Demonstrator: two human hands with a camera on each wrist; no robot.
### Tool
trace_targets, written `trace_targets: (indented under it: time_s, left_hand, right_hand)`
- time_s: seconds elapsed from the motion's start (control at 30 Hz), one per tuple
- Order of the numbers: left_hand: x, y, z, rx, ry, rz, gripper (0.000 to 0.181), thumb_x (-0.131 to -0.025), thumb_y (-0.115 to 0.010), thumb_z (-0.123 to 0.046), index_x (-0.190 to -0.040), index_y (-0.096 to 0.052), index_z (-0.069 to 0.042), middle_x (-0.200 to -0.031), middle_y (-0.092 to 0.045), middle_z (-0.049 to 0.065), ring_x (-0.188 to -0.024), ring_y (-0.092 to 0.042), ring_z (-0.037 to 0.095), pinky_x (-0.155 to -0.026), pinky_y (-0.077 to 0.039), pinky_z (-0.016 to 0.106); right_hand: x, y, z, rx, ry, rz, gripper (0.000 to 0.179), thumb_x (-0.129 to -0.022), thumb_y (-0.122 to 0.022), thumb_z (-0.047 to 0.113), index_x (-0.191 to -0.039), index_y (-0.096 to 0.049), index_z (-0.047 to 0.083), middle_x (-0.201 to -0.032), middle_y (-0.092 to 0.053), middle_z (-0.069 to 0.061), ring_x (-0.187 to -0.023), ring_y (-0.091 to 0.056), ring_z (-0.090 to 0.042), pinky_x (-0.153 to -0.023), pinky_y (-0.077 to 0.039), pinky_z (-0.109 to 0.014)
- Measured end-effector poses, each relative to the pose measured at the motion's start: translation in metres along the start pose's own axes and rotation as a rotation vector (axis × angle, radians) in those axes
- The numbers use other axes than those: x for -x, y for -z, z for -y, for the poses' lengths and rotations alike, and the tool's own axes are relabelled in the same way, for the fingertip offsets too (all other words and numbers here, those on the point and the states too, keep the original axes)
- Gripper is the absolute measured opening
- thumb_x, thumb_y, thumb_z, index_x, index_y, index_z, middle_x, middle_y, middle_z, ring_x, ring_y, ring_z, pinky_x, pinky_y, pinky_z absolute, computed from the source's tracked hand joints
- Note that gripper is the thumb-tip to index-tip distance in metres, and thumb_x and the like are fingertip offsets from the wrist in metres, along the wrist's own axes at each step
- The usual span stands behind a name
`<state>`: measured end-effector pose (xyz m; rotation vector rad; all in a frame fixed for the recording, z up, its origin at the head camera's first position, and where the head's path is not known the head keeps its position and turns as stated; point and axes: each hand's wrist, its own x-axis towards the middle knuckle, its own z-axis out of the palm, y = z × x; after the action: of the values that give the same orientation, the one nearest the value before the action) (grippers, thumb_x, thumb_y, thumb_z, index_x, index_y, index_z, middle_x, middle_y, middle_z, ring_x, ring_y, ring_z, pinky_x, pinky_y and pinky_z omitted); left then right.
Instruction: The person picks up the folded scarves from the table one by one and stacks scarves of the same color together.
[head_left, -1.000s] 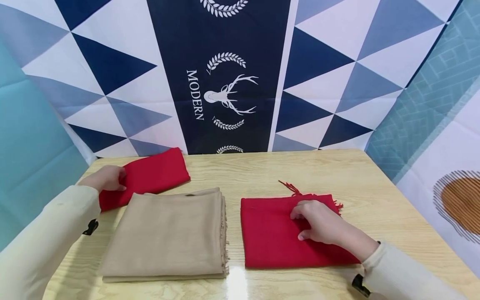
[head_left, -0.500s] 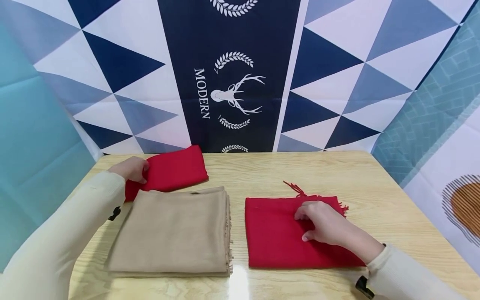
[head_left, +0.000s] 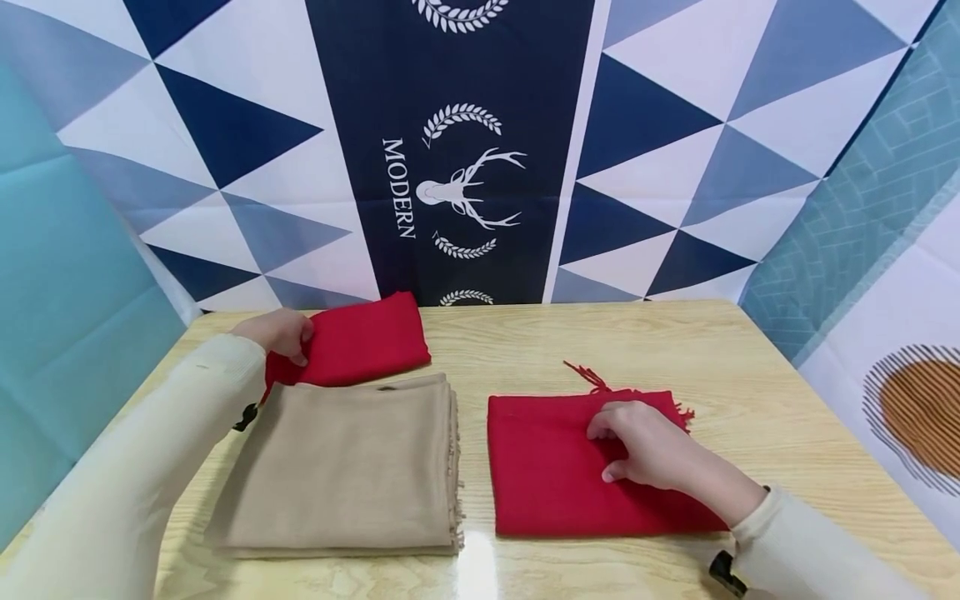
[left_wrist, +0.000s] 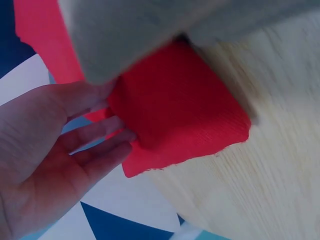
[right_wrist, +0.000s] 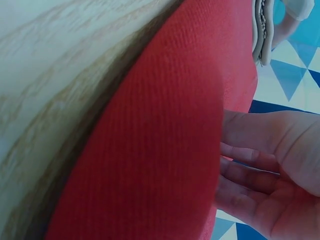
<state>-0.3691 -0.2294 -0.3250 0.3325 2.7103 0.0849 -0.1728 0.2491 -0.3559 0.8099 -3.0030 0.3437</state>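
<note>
A folded red scarf (head_left: 367,337) lies at the back left of the table, partly behind a folded beige scarf (head_left: 345,467). My left hand (head_left: 279,332) has its fingertips on the left part of this red scarf. In the left wrist view, my fingers (left_wrist: 102,145) are nearly straight and the cloth dents where they touch it. My right hand (head_left: 641,442) rests with bent, relaxed fingers on a second folded red scarf (head_left: 540,467) at the right. That scarf has a fringe along its back edge. In the right wrist view, its near fold (right_wrist: 150,140) hides my right fingertips.
All the scarves lie on a light wood table (head_left: 487,350). The beige one has a fringed right edge and sits between the two red ones. A patterned cloth backdrop (head_left: 465,167) stands at the back, and a teal cloth (head_left: 75,292) hangs at the left.
My left hand has moved right, and the red scarf under it has slid right behind the beige scarf. The head view has shifted a little. My right hand stays where it was.
</note>
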Motion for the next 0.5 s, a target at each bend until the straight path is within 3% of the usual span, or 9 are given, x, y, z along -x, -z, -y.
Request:
trace_targets:
  time_s: [0.3,0.5]
  left_hand:
    - [-0.011,0.007,-0.022,-0.082,0.019,0.014,0.028,-0.073,-0.081,-0.014,-0.092,-0.063,-0.005,-0.094,-0.062,0.012,-0.091,-0.055,0.026,-0.081,-0.049,0.038]
    - [-0.013,0.012,-0.036,-0.056,0.054,0.061,0.034,-0.072,-0.083,-0.018,-0.094,-0.061,-0.006,-0.101,-0.062,0.014,-0.097,-0.055,0.029,-0.083,-0.051,0.04]
  right_hand:
    - [0.001,0.002,0.001,-0.002,-0.012,0.005,0.047,-0.061,-0.09,0.03,-0.1,-0.07,0.011,-0.095,-0.069,0.0,-0.085,-0.06,-0.011,-0.074,-0.056,-0.032]
    - [0.001,0.001,0.001,-0.001,-0.012,0.008,0.048,-0.061,-0.09,0.03,-0.1,-0.07,0.012,-0.095,-0.069,0.0,-0.085,-0.061,-0.011,-0.075,-0.056,-0.032]
